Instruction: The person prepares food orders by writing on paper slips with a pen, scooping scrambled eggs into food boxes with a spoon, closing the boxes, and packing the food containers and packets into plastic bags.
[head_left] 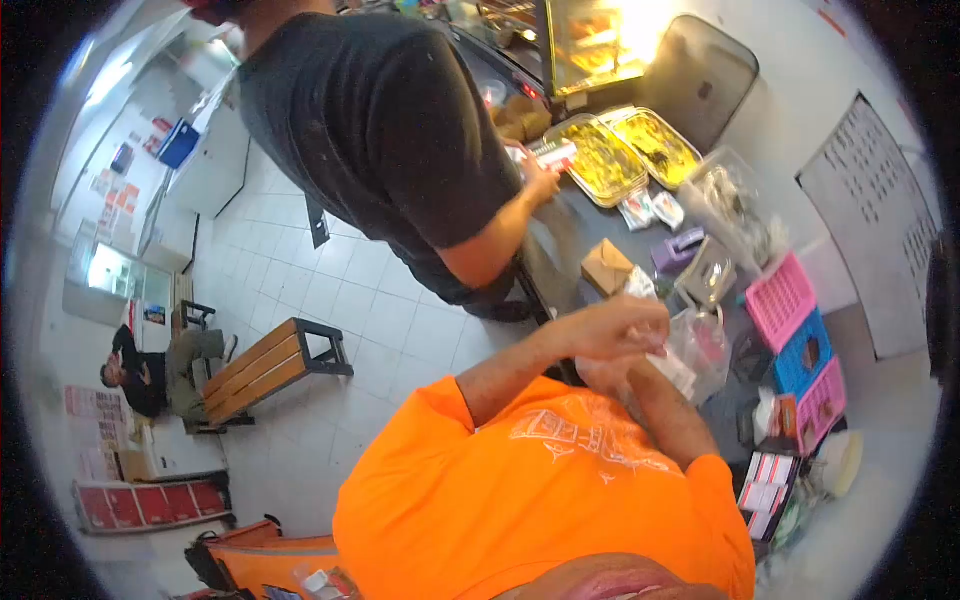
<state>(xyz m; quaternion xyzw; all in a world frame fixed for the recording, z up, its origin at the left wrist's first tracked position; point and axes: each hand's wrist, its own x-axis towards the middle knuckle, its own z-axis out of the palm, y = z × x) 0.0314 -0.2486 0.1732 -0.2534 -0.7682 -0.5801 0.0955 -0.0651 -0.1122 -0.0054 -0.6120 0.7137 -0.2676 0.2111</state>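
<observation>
Holds the left hand (632, 328) curled closed, with the fingers drawn in, over the right hand (602, 371) in front of an orange shirt (540, 470). Crosses the forearms close together at the edge of the dark surface (570, 225). Cannot tell the finger state of the right hand, partly covered and blurred, nor whether anything thin is pinched between the two. Has a clear plastic bag (708, 350) just beside the hands, toward the right, on the surface. Cannot tell whether either hand touches the bag.

Has a brown box (606, 268) beyond the hands, with a purple box (677, 250) and a lidded clear container (708, 275) to its right. Has an upper pink basket (782, 300), a blue basket (803, 355) and a lower pink basket (823, 403) in a row farther right, near a dark tray (788, 512) of white-and-red packs. Has two trays of yellow food (600, 160) side by side farther back, near a lit glass case (600, 45).

Stands near a co-worker (370, 120) in a dark shirt, with that person's hand (541, 182) at a red-and-white box (556, 155). Faces away from a wooden bench (255, 370) on the tiled floor (350, 300), well apart to the left, near a seated person (150, 375).
</observation>
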